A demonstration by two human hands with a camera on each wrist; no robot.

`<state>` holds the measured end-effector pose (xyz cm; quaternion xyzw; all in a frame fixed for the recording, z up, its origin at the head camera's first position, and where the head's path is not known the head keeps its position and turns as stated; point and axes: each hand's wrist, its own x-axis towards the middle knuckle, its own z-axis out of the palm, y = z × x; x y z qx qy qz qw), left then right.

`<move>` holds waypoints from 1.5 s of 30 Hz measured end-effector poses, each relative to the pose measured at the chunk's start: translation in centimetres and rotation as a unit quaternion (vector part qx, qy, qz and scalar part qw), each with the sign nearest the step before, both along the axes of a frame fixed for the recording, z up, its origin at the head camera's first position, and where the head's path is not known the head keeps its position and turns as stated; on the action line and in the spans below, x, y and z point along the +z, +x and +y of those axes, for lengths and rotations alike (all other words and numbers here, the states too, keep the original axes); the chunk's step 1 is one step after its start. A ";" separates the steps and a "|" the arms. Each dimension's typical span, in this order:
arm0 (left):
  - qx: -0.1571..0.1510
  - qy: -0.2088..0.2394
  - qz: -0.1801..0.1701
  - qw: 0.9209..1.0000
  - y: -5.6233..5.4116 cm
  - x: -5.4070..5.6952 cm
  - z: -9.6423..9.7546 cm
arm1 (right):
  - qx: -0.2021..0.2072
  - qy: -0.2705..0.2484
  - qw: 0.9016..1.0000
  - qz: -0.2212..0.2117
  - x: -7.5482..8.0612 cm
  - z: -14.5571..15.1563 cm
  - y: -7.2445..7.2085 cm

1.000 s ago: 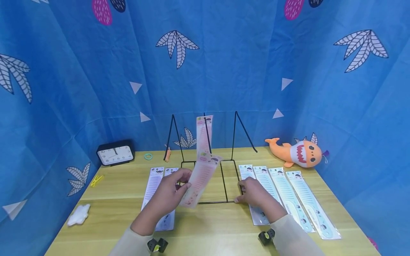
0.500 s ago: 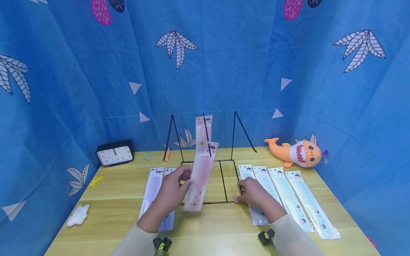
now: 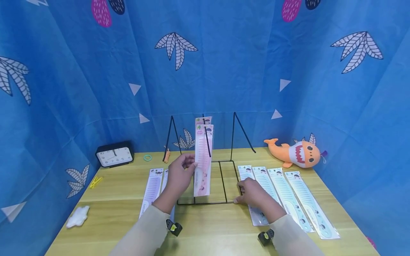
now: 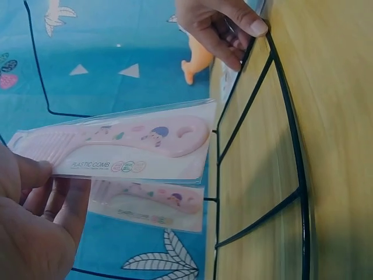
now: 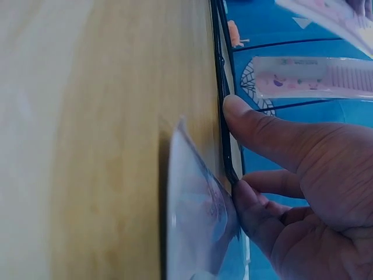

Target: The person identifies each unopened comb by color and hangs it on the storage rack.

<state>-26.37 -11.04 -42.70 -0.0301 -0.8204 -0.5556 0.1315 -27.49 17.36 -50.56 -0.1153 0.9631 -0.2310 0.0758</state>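
Observation:
My left hand pinches a packaged pink comb by its left edge. The comb hangs upright, its card top on the middle hook of a black wire rack, with the hook's end showing in front. Behind it, a second packaged pink comb hangs on that hook, mostly covered in the head view. At the rack's front right base corner, my right hand grips the wire between thumb and fingers. Beside that hand lie several packaged blue-green combs. Packaged purple combs lie left, partly behind my left forearm.
A black-framed clock, a teal ring and a small orange figure stand or lie at the back left. Yellow clip and white cloud-shaped piece sit at the left edge. An orange plush shark lies back right.
My left hand has moved up and away from me, bringing the pink comb from a tilt to upright and farther back along the middle hook. My right hand stays on the rack's corner.

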 end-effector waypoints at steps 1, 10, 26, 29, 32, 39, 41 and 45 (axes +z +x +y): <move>0.001 0.003 0.000 1.000 -0.4 -0.1 0.1 | -0.001 -0.001 1.000 0.000 0.0 0.0 0.0; 0.019 -0.001 -0.006 1.000 -2.7 -0.7 0.8 | -0.004 -0.003 1.000 -0.002 -0.2 0.1 0.0; 0.030 -0.020 -0.028 0.999 -5.1 -0.9 0.7 | -0.006 0.000 1.000 -0.007 0.1 0.1 -0.1; 0.035 -0.021 -0.029 0.999 -5.4 -1.1 0.7 | -0.009 0.001 1.000 -0.009 -0.1 0.1 -0.1; 0.036 -0.018 -0.028 0.999 -5.8 -1.4 0.5 | -0.010 0.002 1.000 -0.010 -0.1 0.0 -0.1; 0.038 -0.013 -0.027 0.999 -6.3 -1.7 0.4 | -0.002 0.004 1.000 0.000 -0.1 0.0 0.0; 0.036 -0.012 -0.028 0.999 -6.3 -1.6 0.4 | -0.002 0.005 1.000 0.000 0.0 0.0 0.0; 0.033 -0.010 -0.031 0.999 -6.1 -1.6 0.2 | -0.004 0.007 1.000 -0.004 0.0 0.0 0.0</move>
